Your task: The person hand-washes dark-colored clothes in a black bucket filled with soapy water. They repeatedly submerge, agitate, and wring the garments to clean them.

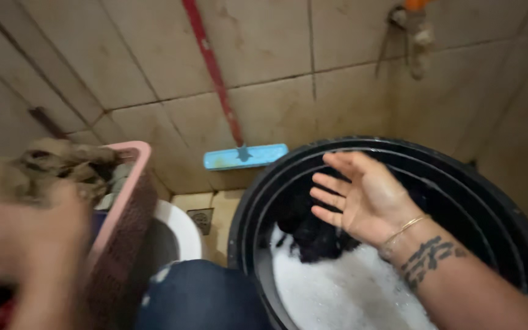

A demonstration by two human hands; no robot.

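While your right hand [362,198] hangs over the black tub [264,183], its palm is up, the fingers are spread wide and it holds nothing. The tub fills the frame from about four o'clock to six. Inside it, dark wet cloth [313,235] lies at the nine o'clock side of that hand, half sunk in white suds [337,287]. You can judge the cloth as soft and limp, heavy with water and slick with soap, so a pinch at one edge would likely slip; a full handful of the bunched middle looks the surer hold.

Your left hand [29,244] is at eight o'clock in the frame, blurred. I cannot tell how far open it is or whether it grips anything. It sits just in front of the pink basket [126,189], which is heaped with crumpled clothes [56,162].

At twelve o'clock a blue floor wiper [245,156] on a red pole leans against the tiled wall [276,55]. A tap [414,24] sticks out at one o'clock
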